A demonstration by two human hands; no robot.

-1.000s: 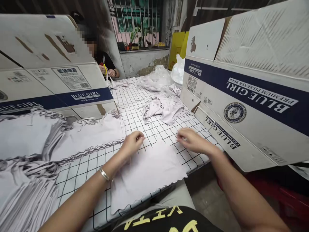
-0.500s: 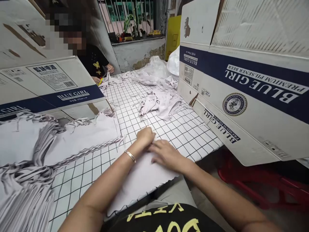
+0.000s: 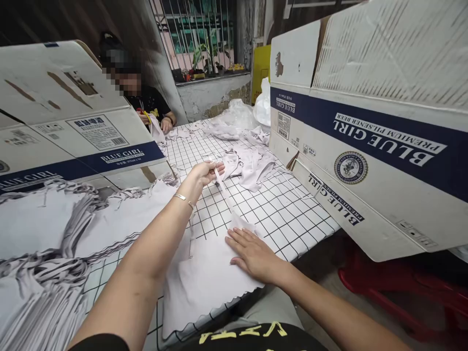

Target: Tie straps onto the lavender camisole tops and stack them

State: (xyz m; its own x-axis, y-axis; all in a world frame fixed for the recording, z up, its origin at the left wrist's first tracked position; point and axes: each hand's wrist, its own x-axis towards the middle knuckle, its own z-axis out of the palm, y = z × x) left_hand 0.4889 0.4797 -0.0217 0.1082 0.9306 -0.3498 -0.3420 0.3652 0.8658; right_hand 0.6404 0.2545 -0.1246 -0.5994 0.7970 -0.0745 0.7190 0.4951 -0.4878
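While fabric stacks (image 3: pixel 113 217) lie to one side, the left hand (image 3: pixel 204 175) pinches a strip (image 3: pixel 224 191) apparently still attached to the pale fabric panel (image 3: pixel 208 280), the right hand (image 3: pixel 253 256) open flat on it, gripping nothing.

Left hand (image 3: pixel 204 173) now forward, strap (image 3: pixel 224 192) drawn out, seemingly taut; right hand (image 3: pixel 253 252) flattened on cloth (image 3: pixel 208 278).

We logged one pale pinkish-white fabric piece (image 3: pixel 209 279), lying near centre, mostly flat, a bit rumpled at left, near edge wavy. We saw its narrow strap (image 3: pixel 225 193) stretched straight, far and slightly left.
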